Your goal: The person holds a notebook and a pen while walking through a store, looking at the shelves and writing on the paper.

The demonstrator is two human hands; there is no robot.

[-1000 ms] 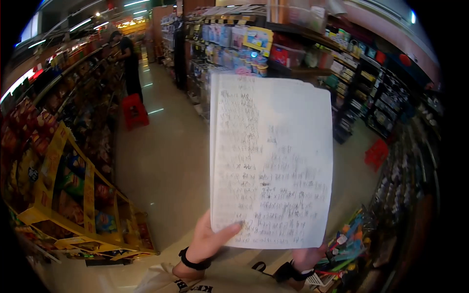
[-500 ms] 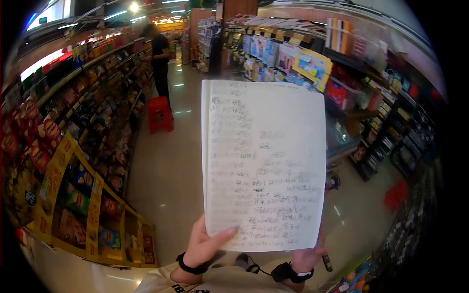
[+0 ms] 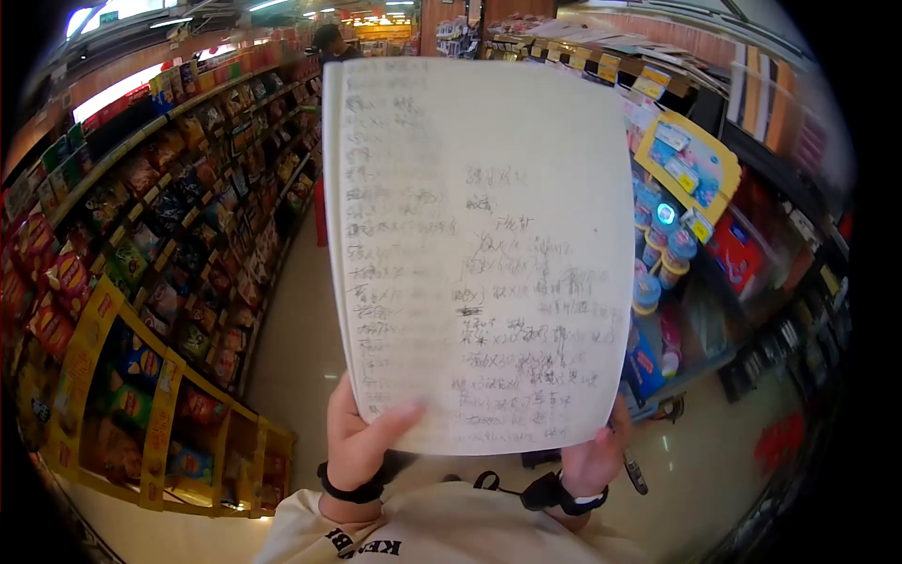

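A white notebook, its page filled with handwritten lines, is held up in front of me and covers the middle of the view. My left hand grips its lower left corner, thumb lying on the page and fingers behind. At the lower right corner, my right hand holds the notebook from beneath and behind, with most of its fingers hidden. A slim dark object shows just beside the right hand; I cannot make out what it is or whether the hand holds it. Both wrists wear black bands.
Shelves of packaged snacks line the left side, with a yellow display rack of chip bags in front. A stand with small tubs is at right. Far down the aisle stands a person, partly hidden by the notebook.
The notebook has come up and left and looks larger, with both hands still on it. The view has shifted; the notebook now covers most of the red stool and the distant person.
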